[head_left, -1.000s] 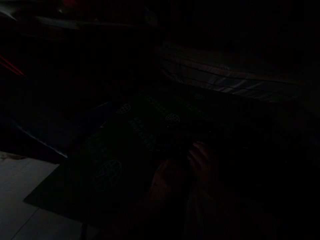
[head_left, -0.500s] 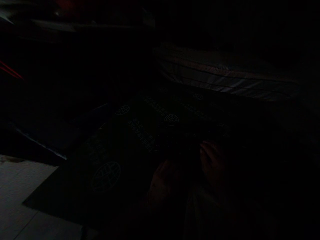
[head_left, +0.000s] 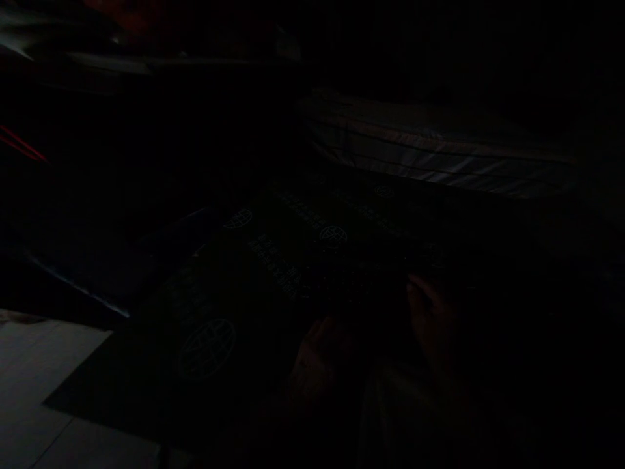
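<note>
The scene is very dark. My left hand (head_left: 315, 358) rests low in the middle on a dark sheet (head_left: 209, 312) printed with globe marks and pale lettering; its fingers look curled, but what they touch is lost in shadow. My right hand (head_left: 430, 312) is to the right of it, over the same sheet, with fingers too dim to read. Something dark and speckled (head_left: 342, 286) lies between and just beyond the hands; I cannot make out what it is.
A striped, folded bundle (head_left: 430, 153) lies across the back right. Pale floor (head_left: 43, 365) shows at the lower left, past the sheet's corner. A red line (head_left: 22, 146) shows at the far left edge. Everything else is black.
My right hand has slid to the right, away from my left hand, widening the gap between them. My left hand has stayed about where it was.
</note>
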The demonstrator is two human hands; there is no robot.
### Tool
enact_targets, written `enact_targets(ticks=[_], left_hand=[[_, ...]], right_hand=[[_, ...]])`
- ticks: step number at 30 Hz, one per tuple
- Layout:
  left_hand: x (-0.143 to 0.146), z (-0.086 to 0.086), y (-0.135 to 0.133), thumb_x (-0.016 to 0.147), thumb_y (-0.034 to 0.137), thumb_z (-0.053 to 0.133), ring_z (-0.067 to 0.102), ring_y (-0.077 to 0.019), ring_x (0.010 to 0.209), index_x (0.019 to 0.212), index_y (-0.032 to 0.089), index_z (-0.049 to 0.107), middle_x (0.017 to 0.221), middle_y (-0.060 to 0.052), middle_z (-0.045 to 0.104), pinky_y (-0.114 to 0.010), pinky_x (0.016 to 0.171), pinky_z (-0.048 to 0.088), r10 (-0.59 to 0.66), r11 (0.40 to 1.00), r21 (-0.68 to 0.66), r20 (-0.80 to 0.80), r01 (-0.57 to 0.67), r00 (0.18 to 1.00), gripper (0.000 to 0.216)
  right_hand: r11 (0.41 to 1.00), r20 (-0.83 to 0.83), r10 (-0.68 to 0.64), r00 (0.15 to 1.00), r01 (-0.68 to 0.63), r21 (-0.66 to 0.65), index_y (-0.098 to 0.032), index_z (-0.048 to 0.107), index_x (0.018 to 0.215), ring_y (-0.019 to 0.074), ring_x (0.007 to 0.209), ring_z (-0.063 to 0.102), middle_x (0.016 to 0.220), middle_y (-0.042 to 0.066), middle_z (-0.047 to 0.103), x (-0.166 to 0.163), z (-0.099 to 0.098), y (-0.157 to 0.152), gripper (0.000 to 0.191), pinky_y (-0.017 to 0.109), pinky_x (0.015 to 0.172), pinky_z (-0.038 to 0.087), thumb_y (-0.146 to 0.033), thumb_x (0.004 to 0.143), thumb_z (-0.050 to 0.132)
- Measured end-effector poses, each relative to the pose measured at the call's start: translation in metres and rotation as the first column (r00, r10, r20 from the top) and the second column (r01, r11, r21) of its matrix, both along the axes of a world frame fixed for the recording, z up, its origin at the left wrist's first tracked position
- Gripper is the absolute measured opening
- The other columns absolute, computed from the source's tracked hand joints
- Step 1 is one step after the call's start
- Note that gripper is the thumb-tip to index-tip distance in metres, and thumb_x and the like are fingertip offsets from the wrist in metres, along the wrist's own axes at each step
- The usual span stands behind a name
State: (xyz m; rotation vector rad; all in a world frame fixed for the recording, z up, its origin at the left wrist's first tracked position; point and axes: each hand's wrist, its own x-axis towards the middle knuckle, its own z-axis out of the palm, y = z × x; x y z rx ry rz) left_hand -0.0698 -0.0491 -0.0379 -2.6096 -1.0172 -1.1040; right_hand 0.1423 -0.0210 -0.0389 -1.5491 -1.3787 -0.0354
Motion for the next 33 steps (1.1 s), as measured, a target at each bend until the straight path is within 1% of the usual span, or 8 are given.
enact_targets(ticks=[4,9,14,18,21,25,28,33], left_hand=[[0.0,0.004,0.0,0.094,0.028,0.034,0.061,-0.0208,0.079,0.09,0.016,0.061,0.085,-0.004,0.068,-0.036,0.064,0.048,-0.002,0.999,0.037,-0.006,0.002,1.0,0.03],[0.0,0.004,0.001,0.094,0.028,0.034,0.061,-0.0201,0.081,0.093,0.016,0.061,0.085,-0.004,0.069,-0.035,0.067,0.048,-0.02,0.999,0.047,0.001,0.02,1.0,0.03],[0.001,-0.002,0.0,0.093,0.03,0.037,0.061,-0.0196,0.081,0.095,0.017,0.062,0.084,-0.004,0.069,-0.035,0.068,0.048,-0.022,0.999,0.048,-0.013,0.023,1.0,0.028],[0.001,-0.005,-0.001,0.093,0.033,0.038,0.061,-0.0203,0.082,0.096,0.019,0.063,0.087,-0.003,0.069,-0.036,0.068,0.047,-0.003,1.0,0.031,-0.058,0.005,0.998,0.029],[0.0,-0.011,0.0,0.093,0.037,0.038,0.06,-0.02,0.085,0.1,0.022,0.063,0.09,-0.003,0.068,-0.036,0.071,0.047,-0.012,1.0,0.013,-0.064,0.013,0.998,0.03],[-0.002,-0.017,0.003,0.095,0.034,0.032,0.06,-0.0195,0.087,0.1,0.021,0.062,0.087,-0.003,0.068,-0.035,0.074,0.048,-0.007,0.996,0.084,-0.041,0.01,0.999,0.033],[-0.002,-0.013,0.004,0.096,0.03,0.029,0.061,-0.0173,0.085,0.096,0.018,0.062,0.085,-0.003,0.068,-0.032,0.073,0.048,0.003,0.988,0.153,0.005,-0.004,1.0,0.035],[-0.002,-0.003,-0.001,0.097,0.033,0.028,0.061,-0.0162,0.08,0.093,0.018,0.061,0.082,-0.002,0.068,-0.031,0.069,0.049,-0.009,0.995,0.099,-0.005,0.009,1.0,0.036]], right_hand=[[0.998,-0.074,-0.026,0.997,0.022,-0.051,-0.019,0.07,0.092,0.0228,0.088,0.065,0.094,0.01,0.069,0.005,-0.003,0.002,0.026,0.04,0.078,0.053,-0.037,0.083,0.054],[0.993,-0.183,-0.059,0.981,0.038,-0.115,-0.018,0.071,0.09,0.0245,0.09,0.064,0.096,0.01,0.069,0.007,0.001,0.003,0.029,0.043,0.082,0.051,-0.04,0.08,0.055],[0.972,-0.403,-0.135,0.905,0.042,-0.231,-0.019,0.07,0.093,0.0264,0.096,0.063,0.101,0.01,0.07,0.01,0.005,0.004,0.035,0.046,0.089,0.047,-0.046,0.076,0.055],[0.963,-0.499,-0.16,0.852,0.025,-0.267,-0.019,0.07,0.094,0.0273,0.097,0.063,0.102,0.01,0.07,0.013,0.004,0.006,0.038,0.046,0.09,0.046,-0.048,0.074,0.056],[0.963,-0.528,-0.162,0.834,0.017,-0.268,-0.02,0.07,0.095,0.0275,0.096,0.063,0.104,0.01,0.069,0.013,0.003,0.007,0.038,0.047,0.09,0.045,-0.048,0.073,0.057],[0.957,-0.537,-0.167,0.827,0.005,-0.29,-0.019,0.07,0.094,0.0282,0.098,0.063,0.103,0.01,0.07,0.011,0.007,0.006,0.039,0.046,0.09,0.045,-0.049,0.072,0.056],[0.95,-0.549,-0.188,0.814,0.01,-0.311,-0.019,0.071,0.092,0.0298,0.097,0.063,0.101,0.011,0.07,0.01,0.01,0.005,0.04,0.047,0.089,0.045,-0.05,0.07,0.057],[0.935,-0.539,-0.2,0.818,-0.005,-0.355,-0.019,0.07,0.093,0.0307,0.098,0.062,0.104,0.011,0.069,0.01,0.006,0.003,0.043,0.048,0.087,0.045,-0.053,0.07,0.057]])
